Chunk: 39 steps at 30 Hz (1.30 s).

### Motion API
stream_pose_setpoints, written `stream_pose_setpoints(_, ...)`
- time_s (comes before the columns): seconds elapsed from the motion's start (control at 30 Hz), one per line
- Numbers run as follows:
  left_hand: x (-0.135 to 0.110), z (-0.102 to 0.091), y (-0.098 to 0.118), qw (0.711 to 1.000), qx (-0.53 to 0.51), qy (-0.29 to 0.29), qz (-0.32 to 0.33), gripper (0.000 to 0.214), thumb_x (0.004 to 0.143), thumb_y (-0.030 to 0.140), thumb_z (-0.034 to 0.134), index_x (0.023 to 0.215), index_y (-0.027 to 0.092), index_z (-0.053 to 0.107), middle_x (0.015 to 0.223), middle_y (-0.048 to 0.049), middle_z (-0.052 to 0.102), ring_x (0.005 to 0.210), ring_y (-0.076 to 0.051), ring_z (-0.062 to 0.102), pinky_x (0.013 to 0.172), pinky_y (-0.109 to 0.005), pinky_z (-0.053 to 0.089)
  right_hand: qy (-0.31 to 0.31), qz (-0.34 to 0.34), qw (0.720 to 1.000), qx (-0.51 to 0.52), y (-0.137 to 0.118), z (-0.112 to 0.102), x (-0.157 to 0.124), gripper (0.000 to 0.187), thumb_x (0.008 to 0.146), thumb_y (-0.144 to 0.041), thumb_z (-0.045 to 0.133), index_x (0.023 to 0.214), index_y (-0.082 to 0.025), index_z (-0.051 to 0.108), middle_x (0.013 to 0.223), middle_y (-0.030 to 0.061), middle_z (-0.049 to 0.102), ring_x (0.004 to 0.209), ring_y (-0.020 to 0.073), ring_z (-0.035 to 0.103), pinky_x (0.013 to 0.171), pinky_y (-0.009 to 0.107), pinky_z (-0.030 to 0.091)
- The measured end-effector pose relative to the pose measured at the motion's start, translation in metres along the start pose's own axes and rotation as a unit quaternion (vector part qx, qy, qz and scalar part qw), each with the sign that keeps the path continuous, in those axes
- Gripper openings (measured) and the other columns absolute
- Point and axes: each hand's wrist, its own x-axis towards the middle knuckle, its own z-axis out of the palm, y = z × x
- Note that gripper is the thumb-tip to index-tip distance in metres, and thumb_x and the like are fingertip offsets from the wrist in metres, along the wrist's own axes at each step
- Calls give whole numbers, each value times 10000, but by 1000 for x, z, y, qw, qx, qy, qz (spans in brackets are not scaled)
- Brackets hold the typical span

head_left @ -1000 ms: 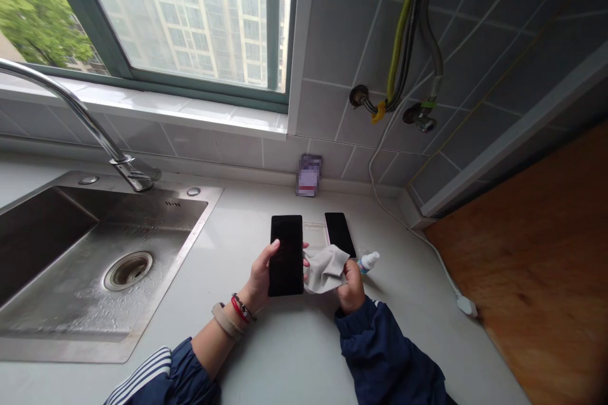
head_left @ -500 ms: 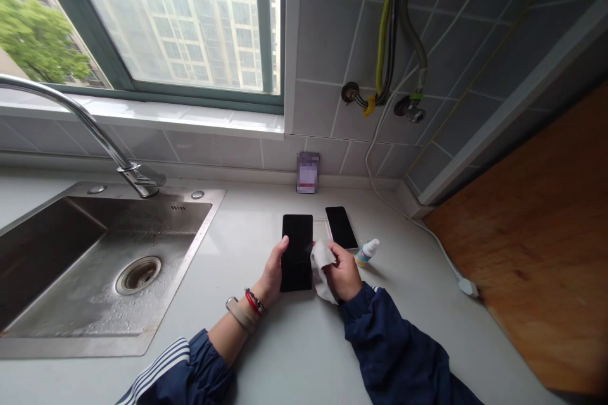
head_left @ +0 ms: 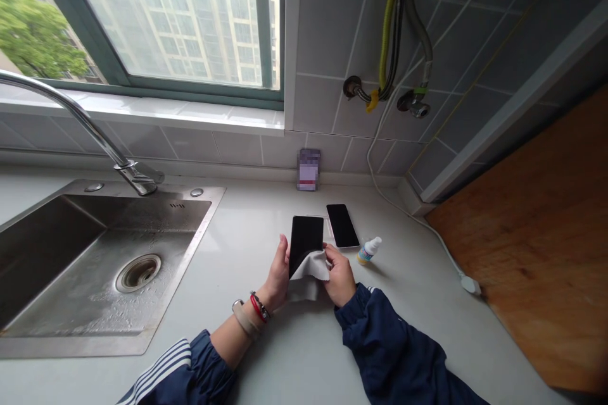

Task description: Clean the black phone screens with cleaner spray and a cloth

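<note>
My left hand (head_left: 277,275) grips a black-screened phone (head_left: 306,233) along its left edge, thumb up the side. At the phone's right edge, my right hand (head_left: 340,277) pinches a grey cleaning cloth (head_left: 311,266) with a zigzag-cut edge. The cloth drapes over the lower part of the phone and hides it. Beyond my right hand a second phone (head_left: 342,226), dark screen up, lies on the counter. A small spray bottle (head_left: 369,250) with a white top and yellowish base stands right of that hand.
A steel sink (head_left: 156,329) with a chrome faucet (head_left: 102,139) is set into the counter (head_left: 294,361) on the left. A purple packet (head_left: 308,169) leans against the back wall. At the right, a white cable (head_left: 413,216) runs down to a plug (head_left: 470,285) by a wooden board (head_left: 532,253).
The phone in my left hand has shifted slightly right and tilted. The cloth, earlier bunched at its right edge, now spreads across its lower part, with my right hand alongside.
</note>
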Motion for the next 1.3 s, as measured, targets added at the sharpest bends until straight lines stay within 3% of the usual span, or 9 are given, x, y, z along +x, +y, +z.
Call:
stream_pose_setpoints(0.37, -9, -3, 1, 988, 106, -54, -102, 805, 917, 749, 416, 1340, 110, 662, 905, -186, 787, 781, -321, 761, 677, -378, 569, 100, 13, 995, 6, -1, -29, 16, 171, 738, -313, 798, 735, -205, 666, 614, -33, 599, 558, 145, 521, 520, 252, 424)
stream_pose_setpoints(0.5, -13, -1, -4, 984, 136, -72, -85, 747, 943, 701, 418, 1324, 115, 682, 895, -180, 792, 791, -327, 758, 664, -374, 551, 132, -9, 991, 7, 1, -31, 19, 289, 717, -301, 810, 940, -229, 641, 818, -11, 667, 704, 161, 604, 640, 257, 497)
stream_pose_setpoints(0.67, -6, 1, -10, 996, 69, -51, -33, 761, 934, 710, 453, 1415, 141, 610, 1044, -160, 788, 1003, -357, 737, 881, -449, 554, 55, -17, 998, 13, 11, -7, 7, 816, 662, -298, 863, 1366, -250, 454, 1151, 81, 678, 973, 241, 689, 885, 366, 560)
stream_pose_setpoints(0.77, -2, 3, -7, 999, 9, -47, -4, 820, 894, 731, 518, 1463, 143, 554, 1133, -170, 768, 1095, -361, 710, 976, -463, 527, 55, -51, 995, -60, 10, 2, 1, 1035, 640, -286, 881, 1508, -241, 320, 1405, 165, 547, 1227, 318, 603, 1014, 458, 511)
stream_pose_setpoints(0.87, -1, 4, -6, 999, -3, -33, -11, 795, 918, 724, 481, 1453, 140, 557, 1122, -169, 769, 1074, -348, 720, 959, -443, 538, 154, -172, 950, -208, -1, -2, 0, 901, 717, -288, 827, 1486, -222, 361, 1530, 192, 404, 1391, 374, 438, 1103, 546, 414)
stream_pose_setpoints(0.97, 0, 2, -7, 999, -5, -15, -33, 818, 927, 754, 410, 1388, 107, 606, 1064, -179, 772, 1011, -351, 731, 902, -438, 551, 217, -267, 892, -293, -14, -10, 1, 407, 794, -221, 750, 1172, -234, 600, 1284, 135, 569, 1202, 336, 551, 1023, 520, 448)
stream_pose_setpoints(1.03, 1, 0, -8, 999, -9, -6, -46, 852, 913, 781, 391, 1333, 81, 636, 1037, -192, 769, 978, -358, 731, 877, -441, 549, 202, -296, 875, -325, -19, -14, 0, 119, 826, -181, 710, 898, -248, 644, 1017, 78, 615, 983, 277, 587, 902, 449, 482)
stream_pose_setpoints(1.13, 2, -3, -8, 998, -20, -1, -61, 876, 899, 806, 372, 1273, 68, 660, 1020, -198, 763, 954, -361, 724, 865, -442, 540, 142, -302, 881, -336, -21, -15, -2, 204, 869, -170, 670, 697, -258, 602, 736, 26, 558, 746, 218, 526, 713, 353, 456)
stream_pose_setpoints(1.3, 5, -7, -8, 998, -22, -4, -53, 864, 878, 819, 410, 1228, 74, 674, 986, -177, 759, 904, -343, 716, 837, -420, 536, 10, -315, 897, -312, -18, -11, -5, 176, 901, -133, 624, 812, -267, 695, 746, 35, 641, 726, 222, 545, 670, 354, 478)
